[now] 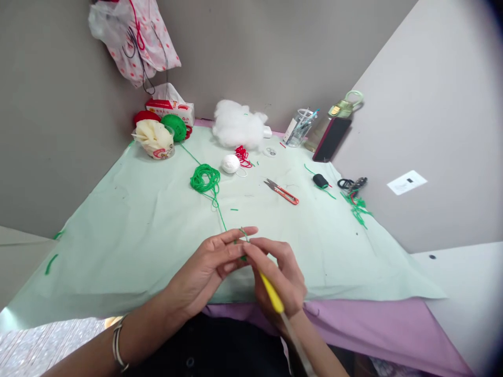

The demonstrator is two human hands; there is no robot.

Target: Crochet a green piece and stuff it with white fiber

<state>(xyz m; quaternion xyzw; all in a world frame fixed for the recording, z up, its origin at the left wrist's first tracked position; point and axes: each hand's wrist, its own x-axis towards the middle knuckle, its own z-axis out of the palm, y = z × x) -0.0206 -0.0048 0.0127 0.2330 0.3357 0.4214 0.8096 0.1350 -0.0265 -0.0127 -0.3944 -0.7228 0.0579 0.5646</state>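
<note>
- Left grip [204,262]: thumb and fingers closed on the small green piece [243,258], index finger reaching out past it. Right grip [283,272]: clamped on the yellow-handled tool [272,293], fingertips meeting the left ones.
- Position: the piece sits between my fingertips, above the middle of the cloth-covered counter [157,220], toward its front edge.
- Progress, my judgement: work under way, little made. Only slivers of green show between my fingers; its form and stitches I cannot tell.
- Unworked: a strand joins my left fingers to the loose green coil [205,178], whose many loops lie unused, left of the counter's middle. The piece is uncut from its supply.
- Materials: coil yarn smooth, cord-like, in slack rings; tool handle glossy yellow and tapered; a slim tip shows beside my left index finger, its end unclear.
- Toward the back edge: white fluff [236,125], cloudy and lumpy; before it, a tight white yarn ball [230,164] beside a crinkled red tangle [242,156].
- Right of middle: red-handled snips [282,192], pointed blades, lying untouched.
- Near the right edge: black bundle [320,181], rounded; frayed green scraps [358,210].
- Back left corner: round green ball [174,128], packed firm.
</note>
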